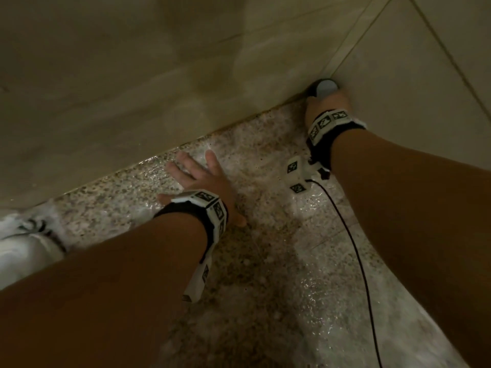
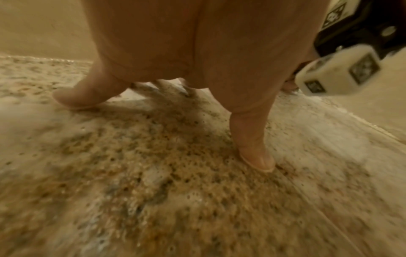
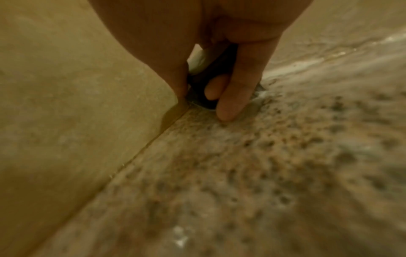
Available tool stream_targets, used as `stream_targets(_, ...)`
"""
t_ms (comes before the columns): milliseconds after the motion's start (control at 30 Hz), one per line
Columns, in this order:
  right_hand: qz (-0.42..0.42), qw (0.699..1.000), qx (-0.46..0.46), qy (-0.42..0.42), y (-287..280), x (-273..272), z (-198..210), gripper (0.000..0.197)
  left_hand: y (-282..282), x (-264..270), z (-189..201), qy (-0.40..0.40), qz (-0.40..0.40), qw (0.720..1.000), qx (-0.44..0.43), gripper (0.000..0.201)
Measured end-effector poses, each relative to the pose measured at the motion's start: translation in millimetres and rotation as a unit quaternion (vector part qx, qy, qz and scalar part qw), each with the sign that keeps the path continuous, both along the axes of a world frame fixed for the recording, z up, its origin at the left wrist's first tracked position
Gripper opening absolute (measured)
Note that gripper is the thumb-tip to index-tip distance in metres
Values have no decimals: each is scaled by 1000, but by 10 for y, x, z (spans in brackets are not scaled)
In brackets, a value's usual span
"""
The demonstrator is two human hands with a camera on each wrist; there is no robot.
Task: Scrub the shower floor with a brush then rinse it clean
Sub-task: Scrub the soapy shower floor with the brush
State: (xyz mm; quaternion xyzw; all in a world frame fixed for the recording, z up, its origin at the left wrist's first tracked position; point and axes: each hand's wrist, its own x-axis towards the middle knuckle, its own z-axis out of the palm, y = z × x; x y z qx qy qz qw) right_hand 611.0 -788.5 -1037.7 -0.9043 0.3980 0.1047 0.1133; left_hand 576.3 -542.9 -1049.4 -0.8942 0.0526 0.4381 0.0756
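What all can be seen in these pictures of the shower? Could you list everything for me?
shower floor: one, speckled beige-brown stone, wet and foamy, underfoot
wall tiles: several, beige, rising behind and to the right of the floor
brush: one, dark with a pale top, in the corner where floor meets walls
white cloth-like thing: one, at the left edge; too unclear to name
cable: one, black, trailing from the right wrist device
left hand: fingers spread, pressing the floor
right hand: grips the brush

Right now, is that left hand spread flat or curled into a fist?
Spread. The left hand has its fingers straight and splayed, fingertips pressing on the wet speckled floor, holding nothing.
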Motion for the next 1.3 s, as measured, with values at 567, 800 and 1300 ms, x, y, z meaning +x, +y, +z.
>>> stream_targets(567,302,935,174,67,1930,-168,92,52,622,-334,78,-58,114,992,9,152)
stream_targets(800,301,942,134,71,1221,-114,226,72,584,-261,151,-12,143,990,16,165)
stream_targets(1300,190,972,128,48,658,-206,92,66,541,-218,189,8,142,990,23,166)
